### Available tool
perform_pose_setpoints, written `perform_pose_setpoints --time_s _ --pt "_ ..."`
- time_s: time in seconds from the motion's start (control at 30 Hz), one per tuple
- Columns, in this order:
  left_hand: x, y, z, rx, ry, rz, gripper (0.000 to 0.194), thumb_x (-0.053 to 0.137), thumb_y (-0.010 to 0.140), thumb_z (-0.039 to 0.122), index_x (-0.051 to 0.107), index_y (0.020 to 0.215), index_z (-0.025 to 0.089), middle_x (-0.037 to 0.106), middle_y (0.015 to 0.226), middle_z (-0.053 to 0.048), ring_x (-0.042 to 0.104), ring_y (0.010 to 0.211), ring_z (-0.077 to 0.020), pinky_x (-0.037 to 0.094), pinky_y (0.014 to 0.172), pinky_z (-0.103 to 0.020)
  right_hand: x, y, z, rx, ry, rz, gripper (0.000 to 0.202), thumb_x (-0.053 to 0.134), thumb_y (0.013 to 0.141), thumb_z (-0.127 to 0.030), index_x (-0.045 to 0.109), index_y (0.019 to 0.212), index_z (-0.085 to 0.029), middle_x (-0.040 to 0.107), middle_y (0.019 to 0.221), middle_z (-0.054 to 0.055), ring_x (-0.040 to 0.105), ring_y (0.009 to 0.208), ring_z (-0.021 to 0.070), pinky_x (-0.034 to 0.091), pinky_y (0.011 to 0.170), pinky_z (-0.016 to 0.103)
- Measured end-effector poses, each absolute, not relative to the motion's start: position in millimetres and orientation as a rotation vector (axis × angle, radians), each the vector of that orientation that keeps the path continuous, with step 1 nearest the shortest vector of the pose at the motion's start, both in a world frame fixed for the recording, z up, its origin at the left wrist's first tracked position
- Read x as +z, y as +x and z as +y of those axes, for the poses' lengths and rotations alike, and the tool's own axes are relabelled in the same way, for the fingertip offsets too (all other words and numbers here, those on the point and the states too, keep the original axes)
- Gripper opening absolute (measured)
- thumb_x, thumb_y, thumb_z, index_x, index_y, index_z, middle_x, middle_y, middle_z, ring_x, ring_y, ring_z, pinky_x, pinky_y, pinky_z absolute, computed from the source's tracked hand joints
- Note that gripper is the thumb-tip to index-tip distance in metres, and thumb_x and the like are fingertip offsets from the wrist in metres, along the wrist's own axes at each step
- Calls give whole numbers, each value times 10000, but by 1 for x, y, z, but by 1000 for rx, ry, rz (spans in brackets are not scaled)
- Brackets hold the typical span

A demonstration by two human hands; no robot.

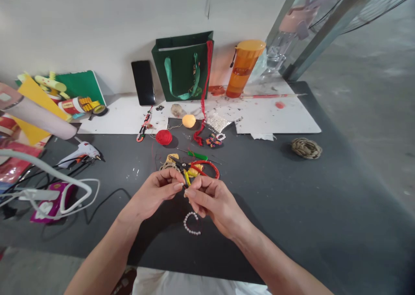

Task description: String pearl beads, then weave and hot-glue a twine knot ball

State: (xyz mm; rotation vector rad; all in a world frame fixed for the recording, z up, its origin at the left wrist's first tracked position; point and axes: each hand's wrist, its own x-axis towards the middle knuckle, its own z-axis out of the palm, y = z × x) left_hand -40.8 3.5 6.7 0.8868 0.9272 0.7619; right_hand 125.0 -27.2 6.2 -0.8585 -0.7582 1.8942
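My left hand and my right hand meet fingertip to fingertip above the dark table, both pinched. Between them a thin dark red thread faintly shows; the fingers cover most of it. Below my right hand, a curved string of pearl beads shows against the tabletop, thread at its end. Just beyond my fingertips are red-handled scissors, a tool with a yellow handle, yellow cord and a green-handled hook or awl.
Behind lie a red yarn ball, a yellow ball and a bag of pearl beads. A green paper bag, phone and orange bottle stand along the wall. Left are a glue gun and cables; right, coiled rope.
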Motion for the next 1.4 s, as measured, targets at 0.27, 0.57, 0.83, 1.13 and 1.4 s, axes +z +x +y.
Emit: perform_pose_setpoints --time_s 0.27,0.57,0.83,1.13,1.4 --pt "6 -42 3 751 903 910 242 807 652 335 671 726 149 502 592 29 391 530 -69 272 497 -202 5 124 -27 1904 -873 -743 326 773 686 -411 550 631 -181 535 462 -62 384 377 44 271 395 198" --pt "6 -42 3 753 915 907 241 817 639 330 669 710 153 511 595 29 395 535 -72 274 506 -203 6 125 -26 1909 -886 -750 346 780 677 -423 542 628 -177 535 459 -60 386 378 44 267 396 197" --pt "8 -42 2 765 928 868 192 812 652 299 688 694 159 574 583 22 469 539 -85 347 553 -224 6 124 -26 1916 -884 -752 356 792 660 -431 542 626 -179 534 451 -64 378 373 45 268 393 200" --pt "9 -43 3 809 914 883 159 844 596 227 697 584 166 607 563 17 523 539 -92 404 580 -236 4 126 -26 1969 -863 -789 350 781 676 -441 550 662 -179 560 474 -65 393 365 38 276 392 193" --pt "12 -44 2 779 1022 925 174 795 675 292 685 648 160 613 593 5 506 553 -95 371 568 -227 3 125 -25 1977 -844 -803 328 749 719 -427 540 696 -175 579 504 -54 434 377 40 283 393 184"
